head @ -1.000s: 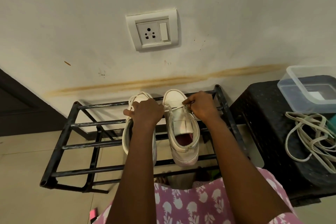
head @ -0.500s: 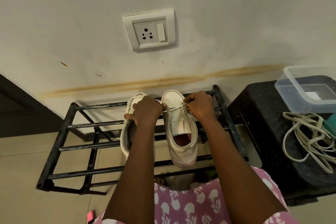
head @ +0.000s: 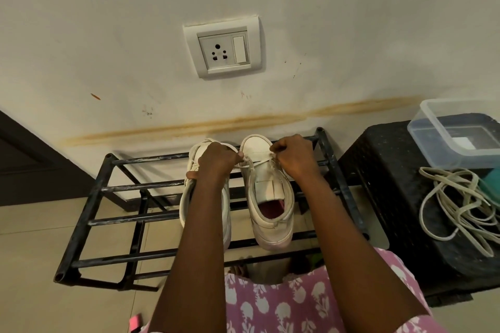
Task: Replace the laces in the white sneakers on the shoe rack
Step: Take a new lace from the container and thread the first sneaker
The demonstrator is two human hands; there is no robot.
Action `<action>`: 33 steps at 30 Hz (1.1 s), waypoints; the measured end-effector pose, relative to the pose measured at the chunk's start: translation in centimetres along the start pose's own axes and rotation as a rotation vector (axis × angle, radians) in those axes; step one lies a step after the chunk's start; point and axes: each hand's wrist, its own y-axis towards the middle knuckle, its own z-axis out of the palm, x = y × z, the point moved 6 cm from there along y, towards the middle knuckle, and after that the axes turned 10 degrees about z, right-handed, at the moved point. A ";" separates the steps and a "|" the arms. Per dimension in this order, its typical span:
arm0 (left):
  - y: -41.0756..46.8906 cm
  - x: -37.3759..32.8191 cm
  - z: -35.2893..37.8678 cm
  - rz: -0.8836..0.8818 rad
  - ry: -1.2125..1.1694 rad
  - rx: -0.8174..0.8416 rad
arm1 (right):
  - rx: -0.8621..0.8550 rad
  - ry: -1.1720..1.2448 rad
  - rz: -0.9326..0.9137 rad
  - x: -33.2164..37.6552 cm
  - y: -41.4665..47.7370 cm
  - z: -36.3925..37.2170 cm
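Pinching a flat white lace (head: 255,164) from both sides: left hand (head: 217,161) and right hand (head: 296,157) are curled tight on its ends, at the toe end of the right sneaker (head: 270,213). The sneaker is smooth off-white leather with a red lining, beside the left sneaker (head: 184,208) on the black tubular-metal shoe rack (head: 121,219). Versus 0.5 s ago, both hands sit almost where they were.

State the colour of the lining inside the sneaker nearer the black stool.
Dark red: the lining shows through the opening of the sneaker. Head view, the only one.
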 end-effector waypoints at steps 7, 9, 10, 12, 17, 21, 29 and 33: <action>-1.3 -0.9 -1.4 0.025 -0.428 -0.150 | 0.114 -0.023 -0.142 4.7 -2.0 1.2; -1.7 -1.2 -1.7 0.053 -0.539 -0.181 | 0.142 -0.161 -0.149 5.0 -2.0 2.5; -1.7 -1.1 -2.0 0.075 -0.555 -0.204 | 0.138 -0.220 -0.161 5.0 -2.0 3.0; -1.8 -1.0 -2.4 0.113 -0.571 -0.250 | 0.119 -0.296 -0.179 5.0 -1.8 3.7; -2.8 -2.2 -4.4 0.205 -0.489 -0.409 | 0.067 -0.253 -0.132 5.0 -2.0 3.6; -2.9 -2.8 -4.4 0.220 -0.506 -0.349 | 0.046 -0.064 -0.119 5.2 -1.9 2.3; -3.0 -3.0 -2.3 0.214 -0.227 -0.080 | 0.107 0.581 0.003 5.2 -1.9 0.0; -3.2 -4.5 -1.8 0.294 -0.229 -0.126 | 0.119 0.788 0.047 5.4 -2.3 -1.4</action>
